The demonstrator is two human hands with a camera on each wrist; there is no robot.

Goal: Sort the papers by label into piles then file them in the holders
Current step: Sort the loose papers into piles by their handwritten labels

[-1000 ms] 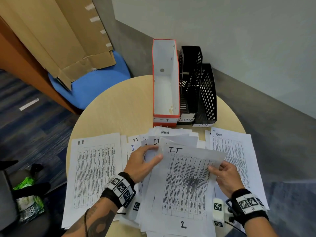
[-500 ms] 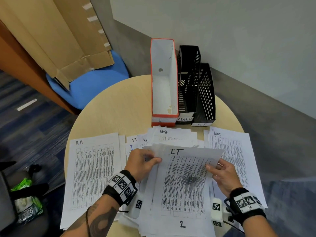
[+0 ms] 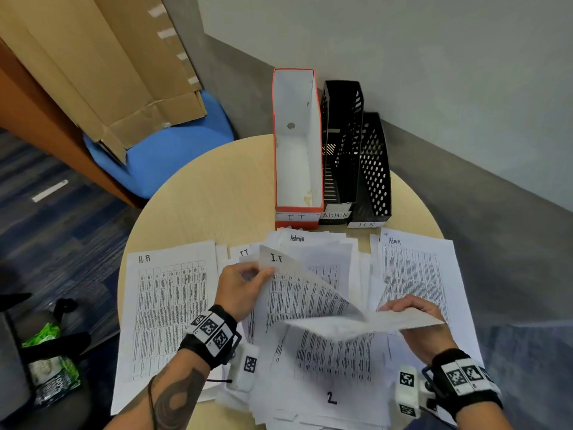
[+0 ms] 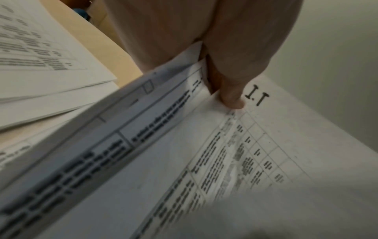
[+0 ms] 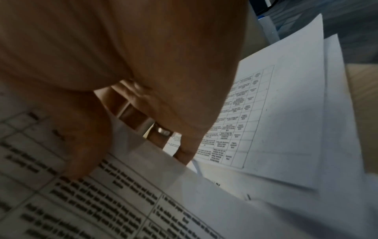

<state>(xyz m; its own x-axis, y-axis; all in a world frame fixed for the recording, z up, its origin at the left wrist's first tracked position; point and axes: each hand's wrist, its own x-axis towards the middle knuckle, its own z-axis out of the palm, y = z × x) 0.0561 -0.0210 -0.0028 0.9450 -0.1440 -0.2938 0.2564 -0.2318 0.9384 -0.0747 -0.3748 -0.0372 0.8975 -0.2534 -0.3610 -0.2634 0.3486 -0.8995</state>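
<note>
Both hands hold the top IT sheet (image 3: 304,293) over the mixed middle stack (image 3: 328,361). My left hand (image 3: 263,271) pinches its top left corner beside the "I.T" label (image 4: 256,97), thumb (image 4: 231,97) on top. My right hand (image 3: 403,308) grips the right edge, raised so the sheet twists and curls; its thumb (image 5: 85,153) lies on the printed face and its fingers (image 5: 163,131) sit underneath. An HR pile (image 3: 167,305) lies to the left and an Admin pile (image 3: 415,268) to the right. Three holders stand behind: IT (image 3: 297,144), ADMIN (image 3: 341,144), HR (image 3: 373,169).
The round wooden table (image 3: 210,193) shows bare wood at the back left, beside the holders. A blue chair (image 3: 161,156) with cardboard (image 3: 102,66) leaning over it stands beyond the table's far left. A grey wall runs behind the holders.
My right hand has lifted the right edge of the IT sheet, so it now curls and twists off the stack. The left hand keeps its pinch on the top left corner.
</note>
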